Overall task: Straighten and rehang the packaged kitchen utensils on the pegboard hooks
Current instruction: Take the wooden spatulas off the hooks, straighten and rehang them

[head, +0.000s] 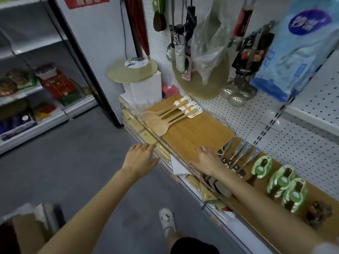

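bare wooden board between wooden spatulas and packaged utensils; pegboard behind

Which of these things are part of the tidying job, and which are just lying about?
Part of the job: wooden spatulas, packaged metal utensils, pegboard, hanging metal spoons.
Just lying about: tissue pack, folded umbrella, gold round board, chopping board.

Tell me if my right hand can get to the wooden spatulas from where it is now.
Probably yes. The right hand is open over the near end of the board, and the spatulas lie farther along the same board, with only bare wood between. Nothing seems to block a forward reach.
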The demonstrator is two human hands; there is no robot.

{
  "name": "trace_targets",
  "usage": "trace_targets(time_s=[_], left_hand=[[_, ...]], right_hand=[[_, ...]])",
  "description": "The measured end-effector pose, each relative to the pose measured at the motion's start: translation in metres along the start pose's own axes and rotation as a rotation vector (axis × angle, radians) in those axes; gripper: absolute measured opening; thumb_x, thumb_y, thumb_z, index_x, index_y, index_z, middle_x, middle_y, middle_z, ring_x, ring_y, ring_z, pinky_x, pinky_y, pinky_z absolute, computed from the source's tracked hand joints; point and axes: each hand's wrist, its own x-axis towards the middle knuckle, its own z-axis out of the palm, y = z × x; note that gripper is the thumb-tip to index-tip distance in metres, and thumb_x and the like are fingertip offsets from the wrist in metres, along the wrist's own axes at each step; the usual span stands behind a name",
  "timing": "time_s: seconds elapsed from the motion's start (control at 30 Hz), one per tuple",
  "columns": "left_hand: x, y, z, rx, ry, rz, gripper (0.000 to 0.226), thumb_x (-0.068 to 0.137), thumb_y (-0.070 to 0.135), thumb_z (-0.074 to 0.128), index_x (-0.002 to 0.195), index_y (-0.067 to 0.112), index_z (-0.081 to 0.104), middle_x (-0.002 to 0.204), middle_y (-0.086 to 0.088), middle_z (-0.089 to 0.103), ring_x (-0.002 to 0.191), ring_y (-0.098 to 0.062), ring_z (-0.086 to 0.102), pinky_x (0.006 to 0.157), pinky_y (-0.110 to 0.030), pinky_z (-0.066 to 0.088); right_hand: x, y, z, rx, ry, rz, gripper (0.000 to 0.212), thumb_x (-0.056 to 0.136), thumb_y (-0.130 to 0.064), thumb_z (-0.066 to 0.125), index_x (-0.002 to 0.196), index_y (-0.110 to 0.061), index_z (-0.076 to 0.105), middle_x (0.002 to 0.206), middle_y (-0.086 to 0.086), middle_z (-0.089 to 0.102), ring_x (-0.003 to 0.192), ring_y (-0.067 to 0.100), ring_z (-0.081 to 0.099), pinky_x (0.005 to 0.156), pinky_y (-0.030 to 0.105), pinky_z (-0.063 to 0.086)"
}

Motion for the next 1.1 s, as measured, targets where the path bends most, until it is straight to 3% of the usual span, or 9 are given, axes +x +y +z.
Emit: trace_targets(time_s=[0.1, 0.3, 0.47, 0.57, 0.63, 0.77, 0.87, 0.97, 1.1], left_hand=[[0.057, -0.039, 0.006, 0.031, -0.058, 0.026, 0.060, 0.092, 0.057, 0.037, 0.138, 0.019, 0.040, 0.134, -0.002, 0.052, 0.126, -0.023, 0.045, 0.107, -0.035, 0.030], [0.134, -0.098, 0.032, -0.069, -0.123, 0.032, 0.055, 0.093, 0.050, 0.044, 0.137, 0.017, 0.042, 0.137, -0.003, 0.049, 0.128, -0.025, 0.043, 0.106, -0.035, 0.031], [0.191, -0.139, 0.089, -0.085, -0.206, 0.078, 0.055, 0.092, 0.046, 0.047, 0.136, 0.013, 0.043, 0.136, -0.005, 0.049, 0.126, -0.026, 0.045, 0.103, -0.036, 0.035], [0.224, -0.164, 0.132, -0.050, -0.225, 0.183, 0.049, 0.079, 0.046, 0.053, 0.111, 0.010, 0.065, 0.106, -0.005, 0.068, 0.096, -0.025, 0.066, 0.082, -0.034, 0.052], [0.250, -0.183, 0.157, -0.032, -0.204, 0.274, 0.051, 0.068, 0.049, 0.056, 0.100, 0.011, 0.069, 0.095, -0.004, 0.070, 0.084, -0.022, 0.069, 0.074, -0.031, 0.053], [0.317, -0.210, 0.201, -0.093, -0.138, 0.336, 0.062, 0.063, 0.040, 0.080, 0.113, 0.009, 0.060, 0.107, -0.006, 0.069, 0.093, -0.022, 0.068, 0.079, -0.032, 0.054], [0.358, -0.210, 0.237, -0.206, -0.128, 0.348, 0.068, 0.064, 0.034, 0.083, 0.119, 0.009, 0.053, 0.113, -0.009, 0.066, 0.099, -0.027, 0.066, 0.080, -0.037, 0.054], [0.376, -0.201, 0.262, -0.284, -0.179, 0.320, 0.061, 0.072, 0.028, 0.077, 0.124, 0.007, 0.053, 0.120, -0.014, 0.061, 0.100, -0.032, 0.063, 0.082, -0.040, 0.051], [0.378, -0.193, 0.279, -0.361, -0.198, 0.240, 0.048, 0.084, 0.033, 0.051, 0.126, 0.010, 0.052, 0.121, -0.013, 0.058, 0.105, -0.033, 0.056, 0.084, -0.044, 0.046]], right_hand=[[0.067, -0.016, -0.006, 0.008, -0.040, 0.039, 0.075, 0.090, -0.058, 0.047, 0.147, -0.012, 0.029, 0.152, 0.014, 0.030, 0.141, 0.029, 0.028, 0.115, 0.047, 0.026], [0.156, -0.055, -0.003, 0.032, -0.086, 0.054, 0.066, 0.094, -0.054, 0.044, 0.140, -0.006, 0.036, 0.139, 0.013, 0.043, 0.130, 0.030, 0.039, 0.105, 0.042, 0.034], [0.224, -0.068, 0.043, 0.140, -0.154, 0.174, 0.062, 0.093, -0.051, 0.048, 0.140, -0.012, 0.036, 0.136, 0.010, 0.044, 0.126, 0.029, 0.041, 0.101, 0.039, 0.036], [0.264, -0.074, 0.074, 0.210, -0.166, 0.311, 0.064, 0.092, -0.053, 0.049, 0.141, -0.016, 0.033, 0.138, 0.007, 0.041, 0.128, 0.027, 0.040, 0.100, 0.036, 0.034], [0.288, -0.079, 0.091, 0.302, -0.185, 0.428, 0.065, 0.093, -0.053, 0.048, 0.143, -0.017, 0.029, 0.144, 0.005, 0.033, 0.132, 0.028, 0.035, 0.102, 0.037, 0.033], [0.342, -0.082, 0.129, 0.366, -0.086, 0.562, 0.070, 0.092, -0.049, 0.049, 0.147, -0.018, 0.021, 0.152, 0.004, 0.026, 0.137, 0.027, 0.029, 0.106, 0.036, 0.031], [0.381, -0.082, 0.158, 0.452, 0.042, 0.643, 0.070, 0.089, -0.047, 0.058, 0.145, -0.015, 0.031, 0.147, 0.008, 0.036, 0.132, 0.031, 0.038, 0.101, 0.038, 0.036], [0.406, -0.085, 0.178, 0.495, 0.235, 0.738, 0.059, 0.084, -0.048, 0.058, 0.127, -0.009, 0.054, 0.128, 0.017, 0.052, 0.113, 0.039, 0.050, 0.091, 0.042, 0.041], [0.423, -0.093, 0.189, 0.605, 0.359, 0.851, 0.049, 0.082, -0.039, 0.066, 0.121, -0.011, 0.056, 0.122, 0.014, 0.049, 0.113, 0.032, 0.041, 0.090, 0.032, 0.027]])
